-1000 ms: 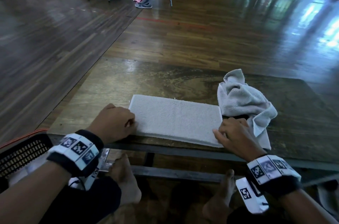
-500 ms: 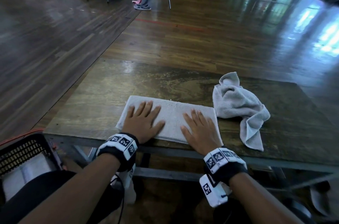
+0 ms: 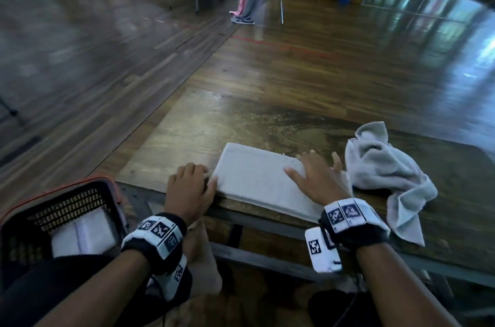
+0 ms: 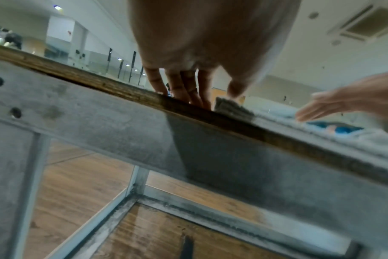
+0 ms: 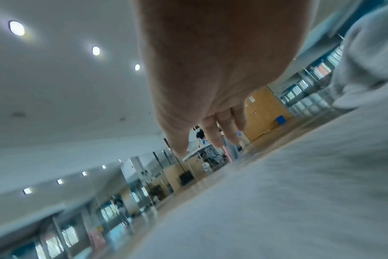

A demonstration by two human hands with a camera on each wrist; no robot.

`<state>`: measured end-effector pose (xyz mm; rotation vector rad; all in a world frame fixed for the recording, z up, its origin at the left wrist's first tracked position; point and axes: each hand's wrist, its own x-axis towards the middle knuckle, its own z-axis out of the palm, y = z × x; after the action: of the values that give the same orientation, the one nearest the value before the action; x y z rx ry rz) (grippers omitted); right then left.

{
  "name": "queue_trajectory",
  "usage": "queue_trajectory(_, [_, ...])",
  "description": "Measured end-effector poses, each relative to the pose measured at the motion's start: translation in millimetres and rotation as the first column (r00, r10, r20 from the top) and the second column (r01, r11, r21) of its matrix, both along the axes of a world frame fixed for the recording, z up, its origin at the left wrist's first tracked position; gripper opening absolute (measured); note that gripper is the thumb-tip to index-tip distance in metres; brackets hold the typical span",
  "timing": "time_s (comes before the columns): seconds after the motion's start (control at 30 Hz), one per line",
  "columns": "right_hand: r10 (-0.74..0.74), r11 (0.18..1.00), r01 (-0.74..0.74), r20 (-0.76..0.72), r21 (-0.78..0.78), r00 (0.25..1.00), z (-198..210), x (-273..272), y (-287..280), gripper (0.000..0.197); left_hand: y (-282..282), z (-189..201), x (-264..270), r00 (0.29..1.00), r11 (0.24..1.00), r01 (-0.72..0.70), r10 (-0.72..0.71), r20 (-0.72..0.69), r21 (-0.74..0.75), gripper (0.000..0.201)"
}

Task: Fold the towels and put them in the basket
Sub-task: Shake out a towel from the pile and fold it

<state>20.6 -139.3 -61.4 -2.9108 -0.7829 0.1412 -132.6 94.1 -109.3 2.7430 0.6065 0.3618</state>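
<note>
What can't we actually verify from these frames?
- Left hand grip on the folded towel: head view hides the fingertips behind the knuckles; left wrist view is blurred and the table edge cuts them off.
- Right hand contact with the towel: right wrist view is motion-blurred.
- Basket contents: cut off by the frame edge and the person's knee.

Folded towel (image 3: 263, 182) lies on counter (image 3: 187, 136), near its front edge. Crumpled towel (image 3: 385, 174) just right of it, touching. Basket (image 3: 61, 208) off counter's front-left corner, lower; another folded towel (image 3: 83, 233) inside it.
</note>
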Motion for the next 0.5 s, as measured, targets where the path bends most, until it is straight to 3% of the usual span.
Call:
queue_trajectory(0.07, [0.038, 0.998, -0.037, -0.025, 0.059, 0.999, 11.5, 6.6, 35.5, 0.053, 0.0, 6.9, -0.9, 0.998, 0.999, 0.000, -0.003, -0.069, -0.033, 0.032])
queue_trajectory(0.13, [0.094, 0.996, -0.094, -0.045, 0.012, 0.995, 19.2, 12.4, 69.9, 0.044, 2.6, 14.2, 0.6, 0.991, 0.994, 0.018, -0.031, -0.128, -0.107, 0.028])
queue_trajectory(0.33, [0.183, 0.972, -0.191, -0.065, -0.137, 0.981, 19.6, 20.3, 146.7, 0.035, 9.2, 25.8, 22.0, 0.937, 0.972, -0.045, -0.038, -0.347, -0.229, 0.028])
queue_trajectory(0.5, [0.183, 0.950, -0.209, -0.130, -0.231, 0.975, 11.7, 24.8, 167.0, 0.031, 7.8, 24.9, 29.8, 0.921, 0.939, -0.077, -0.061, -0.384, -0.336, 0.033])
